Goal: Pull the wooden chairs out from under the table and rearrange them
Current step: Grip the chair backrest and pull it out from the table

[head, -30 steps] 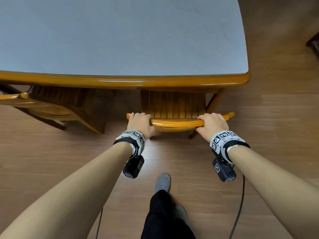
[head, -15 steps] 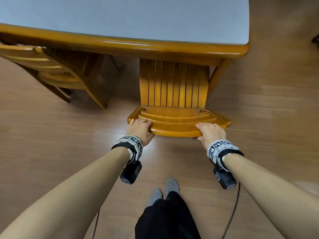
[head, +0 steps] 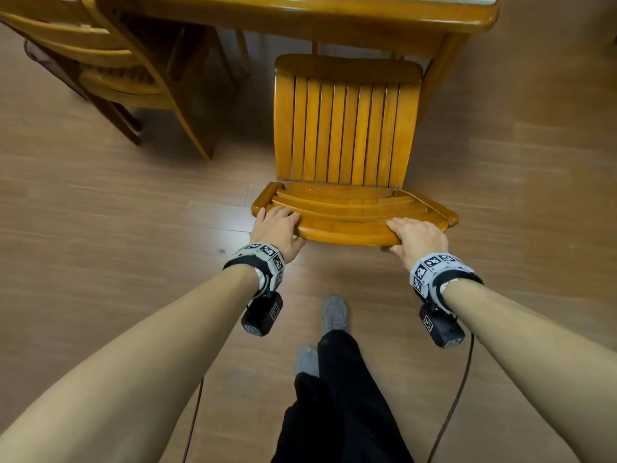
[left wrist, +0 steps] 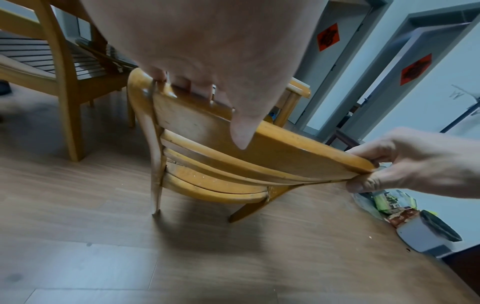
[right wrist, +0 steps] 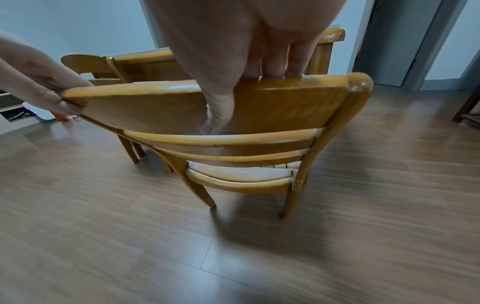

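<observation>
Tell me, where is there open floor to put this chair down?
Bare floor lies to the left of the held chair, in front of the second chair, and more on the right, beyond the table leg. It is crowded behind the chair, at the person's feet, and up against the table.

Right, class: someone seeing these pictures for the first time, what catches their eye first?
First, the wooden chair in the middle, its slatted seat almost clear of the table. Next, the left hand and right hand gripping its top rail. A second chair stands tucked under the table, upper left.
</observation>
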Tool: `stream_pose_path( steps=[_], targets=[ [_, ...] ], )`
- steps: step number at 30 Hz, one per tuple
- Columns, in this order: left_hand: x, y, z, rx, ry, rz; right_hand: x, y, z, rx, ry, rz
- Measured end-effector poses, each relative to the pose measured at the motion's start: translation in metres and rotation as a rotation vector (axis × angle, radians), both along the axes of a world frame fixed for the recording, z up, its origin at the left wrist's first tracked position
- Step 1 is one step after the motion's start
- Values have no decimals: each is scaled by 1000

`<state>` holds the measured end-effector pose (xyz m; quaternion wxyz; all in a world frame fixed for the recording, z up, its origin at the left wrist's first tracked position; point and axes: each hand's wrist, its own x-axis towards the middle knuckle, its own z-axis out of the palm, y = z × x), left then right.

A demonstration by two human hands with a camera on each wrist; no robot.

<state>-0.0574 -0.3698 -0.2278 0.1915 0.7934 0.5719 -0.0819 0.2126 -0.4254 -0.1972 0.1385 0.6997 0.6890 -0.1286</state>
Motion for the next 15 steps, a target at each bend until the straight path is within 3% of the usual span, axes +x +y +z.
stream_pose_path(
  steps=[15],
  targets=[
    [5,-153,17,-68,22,76,7,-139,19,-59,-11,89]
  ],
)
